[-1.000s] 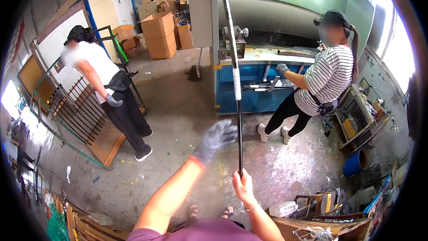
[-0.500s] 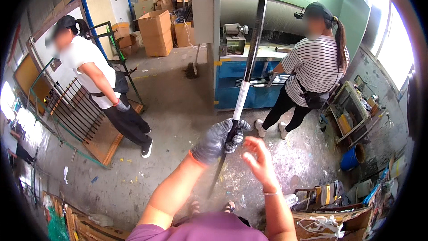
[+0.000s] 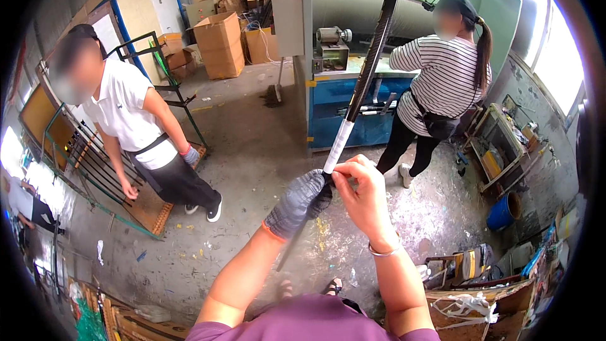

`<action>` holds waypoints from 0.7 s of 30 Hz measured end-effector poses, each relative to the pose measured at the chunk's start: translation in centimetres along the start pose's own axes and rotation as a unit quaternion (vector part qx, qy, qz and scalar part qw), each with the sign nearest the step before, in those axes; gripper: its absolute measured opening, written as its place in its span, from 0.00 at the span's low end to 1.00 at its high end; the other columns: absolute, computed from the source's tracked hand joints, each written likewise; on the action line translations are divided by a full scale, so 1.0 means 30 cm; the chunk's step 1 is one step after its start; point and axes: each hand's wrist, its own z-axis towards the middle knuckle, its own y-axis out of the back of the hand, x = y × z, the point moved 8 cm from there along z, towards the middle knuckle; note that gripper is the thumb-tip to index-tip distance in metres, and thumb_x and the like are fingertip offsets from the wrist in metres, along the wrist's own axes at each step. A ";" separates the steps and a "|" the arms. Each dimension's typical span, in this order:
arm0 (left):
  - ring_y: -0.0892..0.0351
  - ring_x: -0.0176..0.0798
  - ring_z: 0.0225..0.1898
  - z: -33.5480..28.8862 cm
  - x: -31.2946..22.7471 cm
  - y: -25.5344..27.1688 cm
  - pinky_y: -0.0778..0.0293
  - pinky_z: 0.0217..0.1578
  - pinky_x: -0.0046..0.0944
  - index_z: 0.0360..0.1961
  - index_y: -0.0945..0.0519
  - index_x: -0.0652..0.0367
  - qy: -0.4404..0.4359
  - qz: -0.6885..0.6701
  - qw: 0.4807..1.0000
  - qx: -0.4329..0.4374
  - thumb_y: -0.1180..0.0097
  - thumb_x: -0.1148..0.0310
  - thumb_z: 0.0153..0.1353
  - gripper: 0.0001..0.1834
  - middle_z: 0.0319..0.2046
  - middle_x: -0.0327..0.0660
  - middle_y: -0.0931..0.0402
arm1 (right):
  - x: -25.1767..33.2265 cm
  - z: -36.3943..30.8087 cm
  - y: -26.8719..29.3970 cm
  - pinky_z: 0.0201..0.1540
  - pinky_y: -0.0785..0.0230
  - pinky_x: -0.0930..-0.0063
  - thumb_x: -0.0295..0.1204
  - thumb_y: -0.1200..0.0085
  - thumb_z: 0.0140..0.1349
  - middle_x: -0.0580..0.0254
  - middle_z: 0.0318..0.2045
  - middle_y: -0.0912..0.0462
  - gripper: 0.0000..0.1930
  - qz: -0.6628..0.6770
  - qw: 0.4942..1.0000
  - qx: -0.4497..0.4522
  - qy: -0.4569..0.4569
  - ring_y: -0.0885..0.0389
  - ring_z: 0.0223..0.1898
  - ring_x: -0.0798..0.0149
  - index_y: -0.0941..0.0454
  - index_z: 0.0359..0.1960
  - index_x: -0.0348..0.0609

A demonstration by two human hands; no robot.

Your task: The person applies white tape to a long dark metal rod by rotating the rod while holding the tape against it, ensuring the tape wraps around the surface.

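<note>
A long black pole (image 3: 374, 50) slants up and away in front of me, its upper end running out of the picture. Around its lower stretch is a white wrap (image 3: 340, 144). My left hand (image 3: 295, 202), in a grey glove with an orange cuff, is closed around the pole just below that wrap. Bare, with a bracelet at the wrist, my right hand (image 3: 365, 192) pinches at the wrap's lower edge, thumb and forefinger together. Whether a loose end sits between those fingertips is too small to tell. Below my glove the pole's thin lower end (image 3: 290, 251) is blurred.
A person in white (image 3: 129, 98) stands at left beside a rack of black rods (image 3: 95, 158). Another person in stripes (image 3: 445, 69) faces a blue workbench (image 3: 328, 120) ahead. Cardboard boxes (image 3: 219, 47) stand behind; a blue bin (image 3: 503, 213) and wooden crate (image 3: 505, 316) are at right.
My right hand has moved in from beside the pole to pinch the wrap's lower edge. The pole tilts further right. The person at left has turned and stepped closer; the striped one has lifted an arm.
</note>
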 end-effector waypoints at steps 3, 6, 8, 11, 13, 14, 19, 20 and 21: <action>0.25 0.23 0.28 0.000 -0.020 0.003 0.31 0.25 0.22 0.37 0.22 0.51 -0.043 0.040 0.998 -0.021 0.50 0.65 0.64 0.07 0.30 0.30 0.22 | 0.008 0.004 -0.008 0.26 0.37 0.75 0.19 0.44 0.52 0.60 0.24 0.27 0.03 -0.035 0.999 -0.015 0.025 0.28 0.25 0.64 0.23 0.29 0.37; 0.26 0.23 0.28 0.001 -0.020 0.036 0.33 0.23 0.21 0.38 0.22 0.51 -0.080 0.102 0.990 -0.049 0.50 0.65 0.64 0.06 0.30 0.30 0.22 | 0.019 0.012 -0.010 0.26 0.37 0.74 0.18 0.44 0.49 0.59 0.22 0.28 0.03 -0.063 0.997 -0.025 0.048 0.28 0.24 0.62 0.24 0.26 0.36; 0.26 0.22 0.28 -0.003 -0.029 0.049 0.34 0.23 0.21 0.39 0.23 0.52 -0.101 0.149 0.981 -0.068 0.50 0.66 0.63 0.06 0.30 0.30 0.22 | 0.016 0.019 -0.020 0.26 0.37 0.74 0.17 0.44 0.47 0.60 0.21 0.28 0.04 -0.064 0.996 -0.027 0.048 0.28 0.23 0.62 0.26 0.24 0.36; 0.33 0.22 0.31 0.006 -0.060 0.038 0.34 0.32 0.23 0.41 0.26 0.59 -0.176 0.270 0.945 -0.049 0.52 0.71 0.64 0.06 0.32 0.31 0.28 | 0.012 0.030 -0.034 0.25 0.39 0.76 0.16 0.45 0.43 0.61 0.21 0.29 0.05 -0.017 0.999 -0.033 0.035 0.30 0.23 0.65 0.27 0.22 0.35; 0.35 0.22 0.31 0.001 -0.105 -0.016 0.34 0.33 0.24 0.41 0.27 0.60 -0.134 0.284 0.949 -0.041 0.53 0.72 0.64 0.06 0.31 0.31 0.29 | 0.044 0.026 -0.004 0.26 0.40 0.78 0.16 0.45 0.41 0.62 0.20 0.30 0.05 0.041 0.998 -0.038 0.033 0.31 0.23 0.67 0.28 0.20 0.35; 0.35 0.22 0.30 0.003 -0.118 -0.029 0.35 0.32 0.24 0.41 0.27 0.61 -0.093 0.275 0.956 -0.041 0.53 0.72 0.64 0.06 0.30 0.31 0.30 | 0.040 0.018 0.007 0.28 0.40 0.80 0.18 0.44 0.45 0.65 0.22 0.30 0.04 0.041 0.999 -0.021 0.024 0.32 0.25 0.71 0.26 0.23 0.36; 0.39 0.20 0.18 -0.007 -0.133 -0.003 0.45 0.17 0.22 0.38 0.25 0.52 -0.058 0.268 0.961 -0.035 0.49 0.71 0.62 0.03 0.19 0.25 0.34 | -0.138 -0.038 -0.040 0.37 0.40 0.82 0.27 0.43 0.54 0.71 0.31 0.28 0.12 0.285 0.940 0.077 -0.168 0.33 0.33 0.76 0.25 0.39 0.36; 0.39 0.20 0.18 0.000 -0.119 0.015 0.45 0.17 0.22 0.38 0.26 0.52 -0.047 0.271 0.960 -0.041 0.49 0.70 0.62 0.04 0.19 0.25 0.34 | -0.140 -0.035 -0.038 0.39 0.39 0.82 0.27 0.43 0.54 0.71 0.32 0.27 0.12 0.318 0.930 0.067 -0.170 0.32 0.35 0.76 0.25 0.40 0.37; 0.39 0.20 0.17 0.002 -0.098 0.036 0.45 0.17 0.23 0.39 0.26 0.53 -0.034 0.275 0.960 -0.048 0.49 0.70 0.62 0.04 0.19 0.26 0.34 | -0.136 -0.033 -0.041 0.41 0.38 0.81 0.28 0.42 0.54 0.70 0.32 0.27 0.13 0.352 0.918 0.058 -0.174 0.32 0.36 0.76 0.25 0.40 0.37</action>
